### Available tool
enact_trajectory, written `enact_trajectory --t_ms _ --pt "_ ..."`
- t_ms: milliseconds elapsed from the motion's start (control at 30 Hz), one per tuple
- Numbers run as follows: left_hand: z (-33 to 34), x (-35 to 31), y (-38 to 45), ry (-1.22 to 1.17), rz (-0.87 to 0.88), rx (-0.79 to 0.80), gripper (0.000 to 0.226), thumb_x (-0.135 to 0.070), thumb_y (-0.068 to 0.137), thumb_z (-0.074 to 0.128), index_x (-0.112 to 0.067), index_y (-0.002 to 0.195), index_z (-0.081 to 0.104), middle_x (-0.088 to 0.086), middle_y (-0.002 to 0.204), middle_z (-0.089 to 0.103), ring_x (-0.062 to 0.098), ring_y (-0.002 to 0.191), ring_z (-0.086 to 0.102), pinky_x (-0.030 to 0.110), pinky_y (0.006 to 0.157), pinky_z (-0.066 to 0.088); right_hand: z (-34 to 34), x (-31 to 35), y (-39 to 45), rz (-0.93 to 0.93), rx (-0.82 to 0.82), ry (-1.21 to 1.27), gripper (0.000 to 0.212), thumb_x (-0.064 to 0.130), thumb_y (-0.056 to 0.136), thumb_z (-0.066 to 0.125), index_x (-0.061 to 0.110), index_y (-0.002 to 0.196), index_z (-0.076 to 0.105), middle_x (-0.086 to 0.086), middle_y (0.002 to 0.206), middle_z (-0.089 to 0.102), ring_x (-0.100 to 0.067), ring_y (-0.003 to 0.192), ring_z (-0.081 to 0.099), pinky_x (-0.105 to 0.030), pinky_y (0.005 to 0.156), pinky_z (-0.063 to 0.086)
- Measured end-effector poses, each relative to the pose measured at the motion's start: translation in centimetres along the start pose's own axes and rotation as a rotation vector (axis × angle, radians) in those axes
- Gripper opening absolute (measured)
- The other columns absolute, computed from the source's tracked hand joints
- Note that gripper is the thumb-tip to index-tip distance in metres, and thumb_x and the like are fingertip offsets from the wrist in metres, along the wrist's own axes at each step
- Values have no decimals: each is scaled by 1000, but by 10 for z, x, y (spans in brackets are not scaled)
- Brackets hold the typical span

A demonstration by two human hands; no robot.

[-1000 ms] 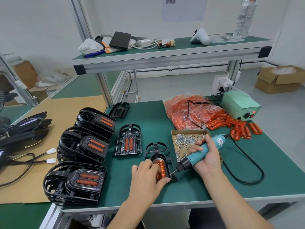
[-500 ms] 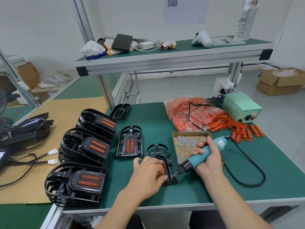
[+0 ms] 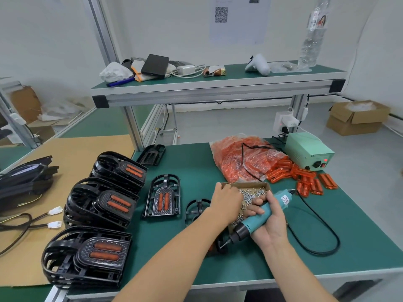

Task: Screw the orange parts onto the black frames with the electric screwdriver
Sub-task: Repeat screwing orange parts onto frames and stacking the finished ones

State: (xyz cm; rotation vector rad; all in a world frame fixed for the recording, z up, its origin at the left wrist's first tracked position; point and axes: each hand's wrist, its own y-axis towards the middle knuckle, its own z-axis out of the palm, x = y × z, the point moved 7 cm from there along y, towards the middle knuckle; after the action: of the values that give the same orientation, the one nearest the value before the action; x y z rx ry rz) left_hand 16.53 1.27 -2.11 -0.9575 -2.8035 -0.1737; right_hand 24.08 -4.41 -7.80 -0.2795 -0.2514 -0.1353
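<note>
a person's 2 bare forearms reach over a green workbench (image 3: 192, 162). the left hand (image 3: 226, 201) is stretched forward into a shallow cardboard box of screws (image 3: 253, 191), palm down, its fingertips hidden among the screws, so whether it pinches one cannot be told; it looks to be fetching the next screw. the right hand (image 3: 269, 221) is wrapped round a teal electric screwdriver (image 3: 259, 216), held slanted with its tip pointing down and left, just beside the near end of the black frame (image 3: 196, 209) being worked on, likely parked there ready to drive. that frame lies flat between the arms, mostly covered by the left forearm, and its orange part cannot be seen clearly. just left of it lies a finished frame (image 3: 161, 198) with 2 orange strips showing. further left, 3 stacks of finished frames (image 3: 102, 203) sit at the bench edge and on brown cardboard. behind the screw box is a clear bag of orange parts (image 3: 242, 158), with loose orange parts (image 3: 309, 182) spilled to its right, near a pale green power box (image 3: 308, 150). the screwdriver's black cord (image 3: 322, 225) loops across the bench on the right, clear of the frame. the left arm crossing over the frame is what most blocks the work spot. a raised shelf (image 3: 218, 88) behind holds odd items.
</note>
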Motion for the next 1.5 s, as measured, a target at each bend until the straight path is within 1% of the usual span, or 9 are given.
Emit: enact_trajectory --t_ms 167,433,567,633,767,867,1133,1333,1500 --pt "6 -7 -1 46 25 -24 9 -16 94 60 -22 90 65 3 100 70 26 104 58 43 92 34 -3 1 1 1 -22 -15 22 33 91 72 20 83 55 6 75 52 -4 49 42 -20 51 41" --pt "13 3 -1 -219 -94 -85 12 -15 94 60 -22 85 54 3 101 68 28 103 55 44 86 31 -1 0 0 4 -29 -11 22 32 89 73 20 83 56 6 75 53 -5 49 43 -20 51 42" --pt "5 18 -25 -811 -236 -189 7 -23 93 62 -26 86 62 -9 86 67 14 87 59 31 83 40 -1 3 1 -10 -25 6 22 31 87 75 19 81 57 6 75 53 -5 49 42 -21 51 42" --pt "4 31 -49 -1134 -356 -235 6 -24 85 67 -27 81 66 -9 76 68 6 73 62 17 68 47 -1 4 1 -18 -17 16 23 31 87 75 19 80 56 6 74 52 -5 49 42 -20 51 42" --pt "7 49 -98 -1409 -458 -311 13 -15 87 74 -27 89 70 -5 82 73 2 74 64 16 70 50 2 3 -1 -14 -3 48 21 32 88 72 21 77 57 7 74 52 -3 49 42 -18 52 40" --pt "13 52 -128 -1494 -485 -292 20 -15 90 74 -32 101 75 -5 87 76 7 83 70 17 78 52 5 2 -3 2 -9 88 22 34 92 70 22 79 56 9 75 52 -3 50 43 -18 51 42" --pt "30 46 -163 -1720 -638 -291 16 -14 89 77 -24 78 72 7 72 73 16 67 68 24 63 52 27 -2 -8 -20 31 127 24 35 95 68 21 79 57 10 73 53 -2 49 43 -19 51 43" --pt "27 44 -171 -1804 -639 -349 12 -7 92 74 -19 91 77 12 79 75 19 70 72 20 59 51 27 -2 -10 -27 30 122 24 36 95 69 22 80 56 11 74 52 -2 49 43 -19 52 42" --pt "29 43 -174 -1812 -664 -358 11 -11 93 74 -14 84 79 15 75 74 20 64 70 21 56 51 30 0 -9 -36 36 136 23 34 87 74 20 79 57 10 73 52 -2 50 43 -19 52 42"
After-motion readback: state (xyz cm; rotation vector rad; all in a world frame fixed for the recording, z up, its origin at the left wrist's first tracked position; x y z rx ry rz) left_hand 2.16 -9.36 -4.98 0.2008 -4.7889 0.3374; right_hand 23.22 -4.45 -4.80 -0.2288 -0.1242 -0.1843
